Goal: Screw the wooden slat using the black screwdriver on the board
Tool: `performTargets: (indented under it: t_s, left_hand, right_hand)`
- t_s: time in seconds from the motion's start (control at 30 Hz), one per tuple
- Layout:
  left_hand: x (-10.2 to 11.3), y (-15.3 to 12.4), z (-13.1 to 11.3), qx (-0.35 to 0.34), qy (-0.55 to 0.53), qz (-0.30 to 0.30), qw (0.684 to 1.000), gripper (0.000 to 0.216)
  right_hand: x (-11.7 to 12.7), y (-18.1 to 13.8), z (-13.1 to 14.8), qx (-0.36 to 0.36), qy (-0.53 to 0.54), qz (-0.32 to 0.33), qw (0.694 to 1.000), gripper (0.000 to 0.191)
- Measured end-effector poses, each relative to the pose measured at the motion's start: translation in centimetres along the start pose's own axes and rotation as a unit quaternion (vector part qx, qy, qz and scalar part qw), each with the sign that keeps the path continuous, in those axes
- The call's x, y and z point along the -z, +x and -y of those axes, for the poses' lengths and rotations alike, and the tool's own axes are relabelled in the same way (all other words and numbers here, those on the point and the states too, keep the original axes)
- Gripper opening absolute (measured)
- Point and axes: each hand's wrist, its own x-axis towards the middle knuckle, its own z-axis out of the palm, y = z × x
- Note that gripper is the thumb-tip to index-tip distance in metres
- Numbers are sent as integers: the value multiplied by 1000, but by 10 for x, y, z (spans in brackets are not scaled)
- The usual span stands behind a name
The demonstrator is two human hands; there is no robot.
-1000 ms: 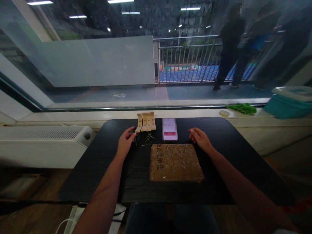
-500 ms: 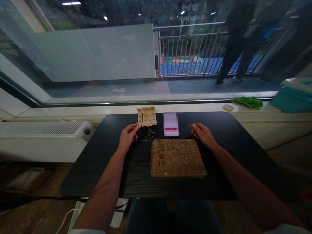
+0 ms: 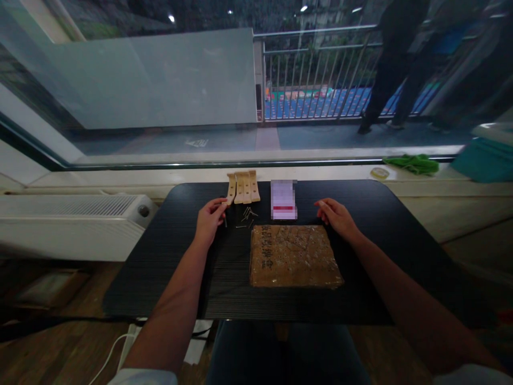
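Note:
My left hand (image 3: 209, 217) rests on the black table (image 3: 168, 256), fingers curled, fingertips touching the leftmost of several pale wooden pieces (image 3: 242, 187) laid side by side. Loose small nails (image 3: 246, 216) lie just right of that hand. My right hand (image 3: 335, 216) lies on the table with fingers loosely bent and nothing in it, beside the far right corner of a flat brown wooden board (image 3: 294, 255). A small white card (image 3: 283, 199) sits between the hands, behind the board.
A window sill runs behind the table with a green cloth (image 3: 412, 163), a tape roll (image 3: 379, 172) and a teal box (image 3: 484, 160). A white radiator (image 3: 72, 216) stands left. Behind the glass, people stand by a railing (image 3: 320, 75). A white cable (image 3: 116, 347) hangs below.
My left hand has slid forward from the nails to the leftmost wooden piece. The view has tipped slightly down; the right hand stayed in place.

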Motion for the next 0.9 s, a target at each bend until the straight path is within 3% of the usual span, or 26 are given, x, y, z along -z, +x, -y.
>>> performTargets:
  t_s: [0.9]
  left_hand:
    - [4,-13,-12,-56,-27,-40,997,32]
  right_hand:
    - [1,2,-1,-1,8,2,1000,40]
